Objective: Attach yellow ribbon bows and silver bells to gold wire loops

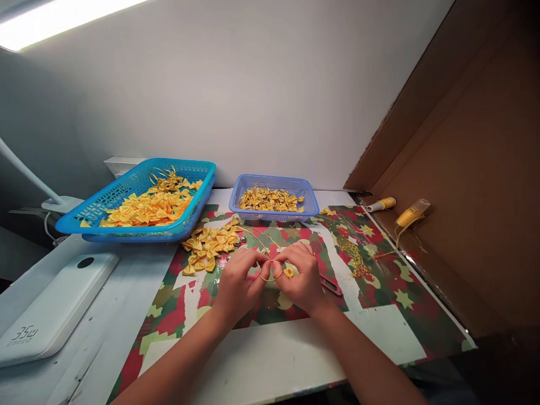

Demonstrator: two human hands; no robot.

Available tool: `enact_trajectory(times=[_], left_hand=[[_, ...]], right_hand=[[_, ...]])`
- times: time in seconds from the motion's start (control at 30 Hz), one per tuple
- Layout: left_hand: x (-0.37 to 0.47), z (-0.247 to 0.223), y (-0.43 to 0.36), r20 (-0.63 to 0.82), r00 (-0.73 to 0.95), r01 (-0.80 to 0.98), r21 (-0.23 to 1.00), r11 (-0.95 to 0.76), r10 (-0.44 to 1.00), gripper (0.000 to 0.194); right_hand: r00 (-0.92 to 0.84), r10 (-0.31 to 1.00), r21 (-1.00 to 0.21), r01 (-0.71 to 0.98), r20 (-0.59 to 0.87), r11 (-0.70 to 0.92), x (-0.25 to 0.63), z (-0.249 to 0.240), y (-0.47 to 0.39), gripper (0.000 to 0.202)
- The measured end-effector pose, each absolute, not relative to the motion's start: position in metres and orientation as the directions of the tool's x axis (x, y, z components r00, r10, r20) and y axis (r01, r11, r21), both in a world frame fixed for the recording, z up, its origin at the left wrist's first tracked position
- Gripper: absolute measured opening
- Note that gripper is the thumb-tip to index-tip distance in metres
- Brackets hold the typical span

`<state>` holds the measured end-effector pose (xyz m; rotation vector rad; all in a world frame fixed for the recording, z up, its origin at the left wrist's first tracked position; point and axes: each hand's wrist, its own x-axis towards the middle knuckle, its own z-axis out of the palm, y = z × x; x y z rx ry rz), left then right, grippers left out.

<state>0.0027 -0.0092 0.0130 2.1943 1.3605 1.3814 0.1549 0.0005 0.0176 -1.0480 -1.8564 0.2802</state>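
Both my hands meet above the middle of the patterned sheet, fingertips almost touching. My left hand (242, 279) pinches a thin gold cord (264, 278), and my right hand (300, 275) pinches the same cord. A loop of it hangs under the thumbs, and longer strands run out behind toward the back left. A yellow ribbon bow (289, 273) shows beside the right fingers; whether it is on the cord I cannot tell. Left of my hands lies a pile of yellow bows (213, 243), with small silver bells (240, 242) at its edge.
A blue basket (76, 225) of bows stands at back left, a smaller purple-blue basket (274, 215) behind my hands. Right are a pink plastic tool (332, 285), gold cord scraps (356, 259) and thread spools (411, 214) by a cardboard wall (464, 169). A white power bank (54, 309) lies left.
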Motion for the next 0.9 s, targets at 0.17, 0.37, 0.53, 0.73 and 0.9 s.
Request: enact_trajectory(times=[0.17,0.37,0.53,0.73,0.9], left_hand=[[0.002,0.012,-0.009,0.600,0.143,0.603,0.578,-0.550,0.787,0.018],[0.003,0.011,-0.008,0.575,0.159,0.579,0.604,-0.547,0.803,0.015],[0.007,0.007,-0.010,0.339,0.263,0.670,0.609,-0.424,0.903,0.007],[0.018,0.001,-0.015,0.135,0.333,0.741,0.574,-0.347,0.933,0.022],[0.029,0.000,-0.001,0.112,0.287,0.773,0.559,-0.299,0.952,0.020]], right_hand=[[-0.201,0.757,-0.533,0.599,0.622,0.597,0.157,0.020,-0.001,0.006],[-0.220,0.760,-0.514,0.620,0.611,0.593,0.156,0.019,0.002,0.011],[-0.089,0.963,-0.763,0.594,0.254,0.256,0.177,0.025,0.009,0.013],[-0.141,0.929,-0.839,0.492,-0.342,-0.234,0.213,0.025,0.000,0.013],[-0.121,0.931,-0.807,0.546,-0.343,-0.226,0.212,0.020,-0.015,0.009]])
